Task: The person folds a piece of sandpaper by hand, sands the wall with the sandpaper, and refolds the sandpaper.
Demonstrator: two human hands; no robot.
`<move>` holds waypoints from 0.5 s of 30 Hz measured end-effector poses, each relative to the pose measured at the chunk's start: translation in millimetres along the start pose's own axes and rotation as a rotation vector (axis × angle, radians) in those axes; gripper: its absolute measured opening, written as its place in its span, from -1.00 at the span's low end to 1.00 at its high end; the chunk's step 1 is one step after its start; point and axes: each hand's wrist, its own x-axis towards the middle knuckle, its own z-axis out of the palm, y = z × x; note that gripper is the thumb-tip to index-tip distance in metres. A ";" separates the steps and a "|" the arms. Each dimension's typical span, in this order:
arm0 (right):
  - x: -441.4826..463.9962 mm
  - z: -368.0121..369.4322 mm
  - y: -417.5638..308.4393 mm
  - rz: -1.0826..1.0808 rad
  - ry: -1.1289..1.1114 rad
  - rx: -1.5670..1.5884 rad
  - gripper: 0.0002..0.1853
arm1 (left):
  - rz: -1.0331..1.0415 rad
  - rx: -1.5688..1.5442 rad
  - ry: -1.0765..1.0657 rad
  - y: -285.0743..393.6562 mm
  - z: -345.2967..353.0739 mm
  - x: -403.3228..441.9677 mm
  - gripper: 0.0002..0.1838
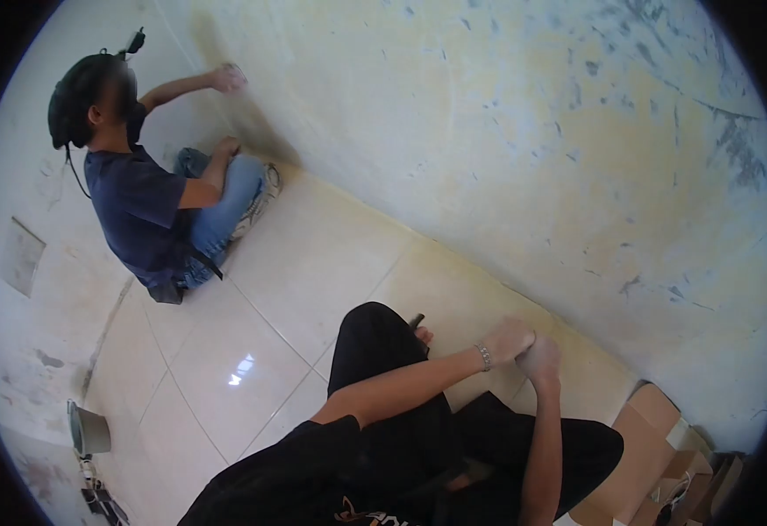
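My left hand, with a metal-link band at the wrist, meets my right hand in front of my crossed legs. Both look dusted with pale powder. Their fingers are curled and pressed together, and whatever lies between them, if anything, is hidden. Just beyond the hands runs the foot of a patchy, yellowish-white wall. By my left knee a short dark object sticks up beside what looks like my bare foot; its kind is unclear.
Further left, another person sits on the tiled floor, one hand against the wall. A grey bucket stands at lower left, near cables. Opened cardboard boxes lie to my right.
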 end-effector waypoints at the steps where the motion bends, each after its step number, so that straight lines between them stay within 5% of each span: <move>1: -1.1 -5.0 -4.5 0.037 0.001 -0.026 -0.81 | -0.004 0.006 0.002 0.5 -1.5 -0.7 -0.89; 15: -1.8 -12.2 -3.4 0.051 -0.035 0.009 -0.77 | 0.064 0.056 -0.008 2.9 -3.6 -0.5 -0.93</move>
